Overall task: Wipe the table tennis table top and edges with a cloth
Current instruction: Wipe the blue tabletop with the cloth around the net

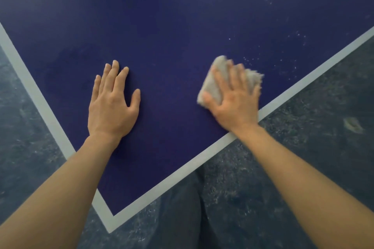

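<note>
Filling most of the view, the dark blue table tennis table top (182, 26) shows one corner pointing toward the person, bordered by a pale edge line (182, 166). Beyond the edges lies a mottled grey floor (315, 123), with dark trousers (182, 214) below the corner. White specks (283, 54) dot the blue surface at the right. The left hand (113, 105) rests flat on the top, fingers straight and slightly spread, holding nothing. The right hand (234, 99) presses down on a folded, fuzzy off-white cloth (214, 83) near the right edge line; its spread, nearly straight fingers lie across the cloth, which sticks out beyond the fingertips and beside the thumb.
</note>
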